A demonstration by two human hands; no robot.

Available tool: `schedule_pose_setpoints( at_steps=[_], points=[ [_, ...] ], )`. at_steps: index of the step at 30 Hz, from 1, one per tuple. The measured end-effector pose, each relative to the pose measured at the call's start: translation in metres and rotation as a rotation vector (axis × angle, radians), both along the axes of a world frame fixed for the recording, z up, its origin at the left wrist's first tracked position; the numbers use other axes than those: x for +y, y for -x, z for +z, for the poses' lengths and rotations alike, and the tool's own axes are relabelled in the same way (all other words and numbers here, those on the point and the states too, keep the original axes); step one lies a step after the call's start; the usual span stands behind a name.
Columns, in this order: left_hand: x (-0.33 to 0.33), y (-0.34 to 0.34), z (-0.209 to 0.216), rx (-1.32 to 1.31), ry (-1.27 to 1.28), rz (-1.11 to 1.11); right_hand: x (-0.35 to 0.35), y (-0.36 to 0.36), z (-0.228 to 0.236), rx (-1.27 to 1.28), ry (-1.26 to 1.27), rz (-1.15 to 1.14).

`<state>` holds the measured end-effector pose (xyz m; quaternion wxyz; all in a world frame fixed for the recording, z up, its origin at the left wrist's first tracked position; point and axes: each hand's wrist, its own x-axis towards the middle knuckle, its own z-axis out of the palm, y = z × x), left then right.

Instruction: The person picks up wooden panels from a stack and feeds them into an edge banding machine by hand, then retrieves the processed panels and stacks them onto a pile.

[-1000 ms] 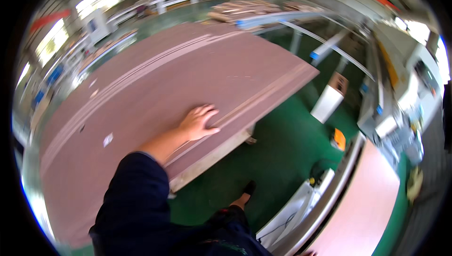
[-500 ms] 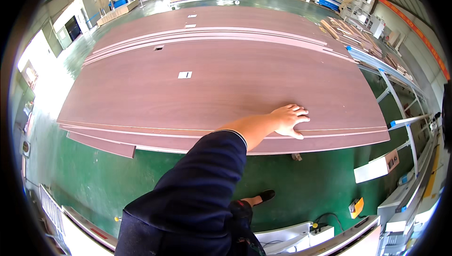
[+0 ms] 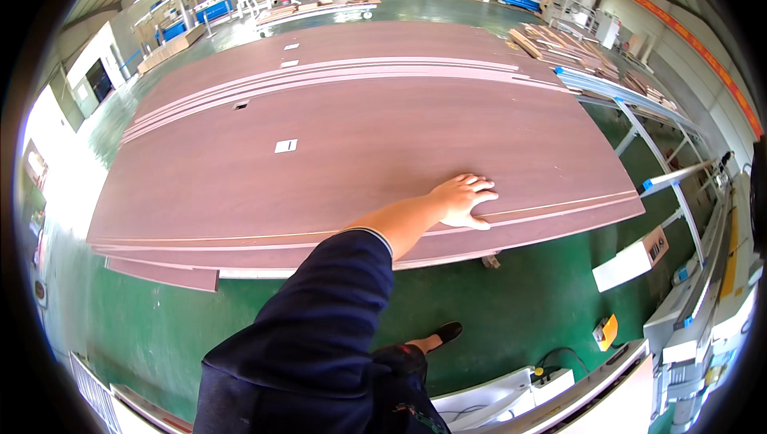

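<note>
My left hand [image 3: 463, 201] lies palm down on a large reddish-brown panel [image 3: 383, 142], close to its near long edge. The fingers are spread and point right, with the thumb toward me; nothing is in them. This panel is the top one of a wide stack, and the edges of lower panels [image 3: 164, 273] stick out on the near side. A small white label [image 3: 286, 146] with a dark mark sits on the panel, farther off and left of the hand. My right hand is out of view.
Metal frames with blue ends [image 3: 657, 182] stand right of the stack. A white carton [image 3: 619, 274] and a yellow-and-white object [image 3: 606, 332] are on the green floor [image 3: 319, 330]. Wood strips [image 3: 571, 51] lie at the far right. A loaded cart [image 3: 319, 12] stands beyond the stack.
The view has turned slightly, so the stack appears lower on the left and shifted left. My left hand stays spread on the panel at nearly the same spot.
</note>
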<state>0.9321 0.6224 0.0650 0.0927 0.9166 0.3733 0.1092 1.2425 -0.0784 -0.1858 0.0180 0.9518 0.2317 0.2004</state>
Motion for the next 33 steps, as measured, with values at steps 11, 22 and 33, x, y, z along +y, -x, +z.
schedule_pose_setpoints(
  at_steps=[11, 22, 33],
  points=[
    [0.007, 0.025, -0.003, -0.003, -0.126, 0.014, 0.048, 0.063, 0.086, 0.678, 0.001, -0.236],
    [0.008, 0.01, -0.002, -0.019, -0.072, -0.032, 0.055, 0.084, 0.106, 0.502, -0.16, -0.244],
    [0.014, 0.013, -0.008, -0.019, -0.079, -0.056, 0.055, 0.083, 0.106, 0.524, -0.182, -0.262]
  ],
)
